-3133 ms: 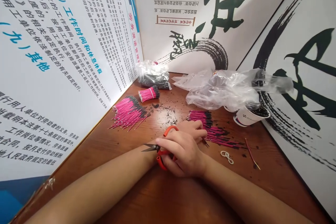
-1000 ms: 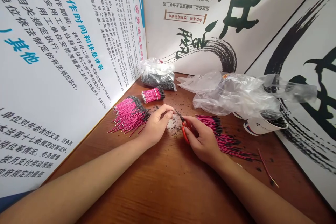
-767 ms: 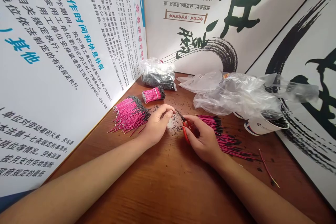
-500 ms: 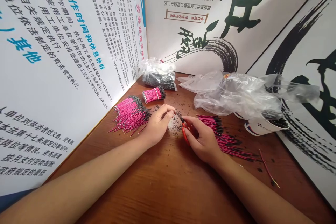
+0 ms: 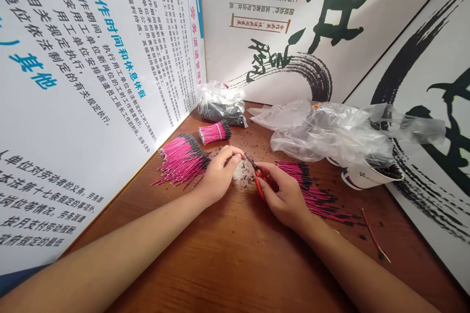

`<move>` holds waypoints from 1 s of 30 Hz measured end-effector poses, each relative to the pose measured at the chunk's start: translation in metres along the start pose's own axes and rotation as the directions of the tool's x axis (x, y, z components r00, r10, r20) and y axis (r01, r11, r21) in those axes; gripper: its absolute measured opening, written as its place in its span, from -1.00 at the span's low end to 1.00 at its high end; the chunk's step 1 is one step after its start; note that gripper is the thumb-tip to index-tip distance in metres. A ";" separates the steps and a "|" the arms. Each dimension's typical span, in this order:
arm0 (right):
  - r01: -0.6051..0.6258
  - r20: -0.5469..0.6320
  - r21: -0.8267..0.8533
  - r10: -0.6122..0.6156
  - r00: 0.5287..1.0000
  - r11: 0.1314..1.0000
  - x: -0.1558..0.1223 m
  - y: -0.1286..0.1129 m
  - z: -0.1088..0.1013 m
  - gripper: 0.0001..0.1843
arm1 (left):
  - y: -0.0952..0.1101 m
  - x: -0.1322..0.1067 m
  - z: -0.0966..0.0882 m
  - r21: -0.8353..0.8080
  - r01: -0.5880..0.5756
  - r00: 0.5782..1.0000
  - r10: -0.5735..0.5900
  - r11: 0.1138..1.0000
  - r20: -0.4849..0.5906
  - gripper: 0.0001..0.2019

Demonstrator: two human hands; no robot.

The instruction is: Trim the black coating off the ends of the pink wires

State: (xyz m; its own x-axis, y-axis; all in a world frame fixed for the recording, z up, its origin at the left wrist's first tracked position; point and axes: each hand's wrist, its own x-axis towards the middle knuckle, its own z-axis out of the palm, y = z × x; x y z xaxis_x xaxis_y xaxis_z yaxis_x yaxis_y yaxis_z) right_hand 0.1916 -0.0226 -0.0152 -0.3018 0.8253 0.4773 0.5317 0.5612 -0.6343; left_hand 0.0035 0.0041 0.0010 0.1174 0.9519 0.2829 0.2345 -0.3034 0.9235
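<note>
My right hand (image 5: 284, 195) is closed round small red-handled scissors (image 5: 257, 179), whose blades point up and left. My left hand (image 5: 220, 171) pinches a thin piece at its fingertips, held right against the blade tips; the piece is too small to name. A loose pile of pink wires with black tips (image 5: 181, 159) lies just left of my left hand. A second pile of pink wires (image 5: 316, 193) lies just right of my right hand. Black scraps (image 5: 240, 171) are scattered on the wooden table (image 5: 235, 264) between my hands.
A banded bundle of pink wires (image 5: 214, 132) and a bag of dark pieces (image 5: 220, 105) sit at the back. Crumpled clear plastic bags (image 5: 330, 129) cover a paper cup (image 5: 362, 176) at right. One stray wire (image 5: 374, 239) lies at right. Printed boards wall the table.
Three seconds ago my hands lay crossed nearer to me with the scissors. Over the last second they stay together at the scraps, with only slight shifts of the blades.
</note>
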 end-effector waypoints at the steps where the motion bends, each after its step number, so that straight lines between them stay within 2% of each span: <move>1: -0.004 0.000 0.002 0.004 1.000 1.000 0.000 -0.001 0.000 -0.71 | 0.001 0.000 0.000 -0.002 0.007 1.000 -0.007 1.000 0.001 -0.81; 18: 0.026 0.018 0.013 -0.026 0.999 1.000 0.000 -0.004 -0.001 -0.68 | 0.000 0.001 0.000 0.012 -0.022 1.000 0.022 1.000 0.020 -0.83; 30: -0.012 0.021 0.007 0.012 1.000 1.000 0.000 -0.001 0.000 -0.71 | 0.002 -0.001 0.000 0.015 -0.008 1.000 0.007 1.000 0.015 -0.78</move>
State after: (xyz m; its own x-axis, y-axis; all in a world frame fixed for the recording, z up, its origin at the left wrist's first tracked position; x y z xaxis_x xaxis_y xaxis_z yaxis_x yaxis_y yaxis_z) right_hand 0.1907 -0.0236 -0.0146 -0.3118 0.8332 0.4566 0.5301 0.5514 -0.6442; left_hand 0.0042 0.0029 0.0026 0.1334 0.9490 0.2858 0.2484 -0.3112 0.9173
